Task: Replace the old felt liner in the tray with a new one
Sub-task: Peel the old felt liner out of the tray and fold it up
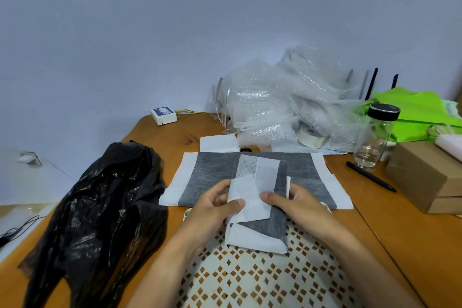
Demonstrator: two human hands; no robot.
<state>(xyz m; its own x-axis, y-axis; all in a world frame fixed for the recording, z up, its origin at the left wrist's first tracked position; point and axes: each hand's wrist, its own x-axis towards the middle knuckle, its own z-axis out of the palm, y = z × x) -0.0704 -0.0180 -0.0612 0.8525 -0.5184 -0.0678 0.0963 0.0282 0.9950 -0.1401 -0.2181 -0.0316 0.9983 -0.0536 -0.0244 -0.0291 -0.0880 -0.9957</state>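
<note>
Here both hands, left hand (217, 205) and right hand (292, 204), pinch the folded felt liner (260, 207) above the perforated tray (250, 280), probably bundling it for the black bag (100, 207) left of the tray.

The wooden table (175, 137) is showing a warm orange-brown. On it, the flat felt sheet (212, 177) is showing dark grey with white bands at both ends. Nearer than that sheet, the folded felt piece (265, 220) is showing grey and white patches. Under it, the tray (250, 280) is showing cream with a cut-out diamond pattern. Left of the sheet, a plastic bag (100, 207) is gleaming glossy black. Right of the sheet, a pen (370, 176) is showing black, and behind it a cloth (420, 110) is glowing lime green.
</note>
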